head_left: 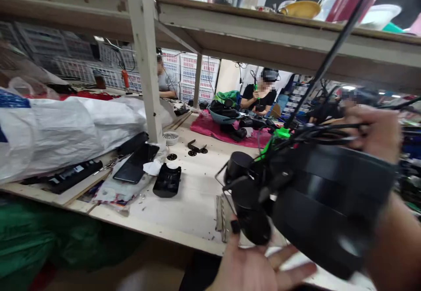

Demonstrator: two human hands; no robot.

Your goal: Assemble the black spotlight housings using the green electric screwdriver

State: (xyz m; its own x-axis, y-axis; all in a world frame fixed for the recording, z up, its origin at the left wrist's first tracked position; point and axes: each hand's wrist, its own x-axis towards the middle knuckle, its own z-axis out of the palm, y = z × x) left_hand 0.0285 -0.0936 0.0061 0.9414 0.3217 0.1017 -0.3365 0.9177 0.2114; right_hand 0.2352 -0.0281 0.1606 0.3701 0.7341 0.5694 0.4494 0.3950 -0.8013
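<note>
My right hand is raised at the right, blurred, with its fingers closed round a bundle of black cables on top of a big black device. The device has round black parts at its left and a green clip near the cables. My left hand lies palm up under the device, fingers spread, the thumb touching its lower round part. A black rod runs up and right from the device.
On the workbench lie a black plastic shell, a dark tablet, small metal parts, a white bowl and a white sack. A post holds the shelf above. Other people sit beyond, by a pink cloth.
</note>
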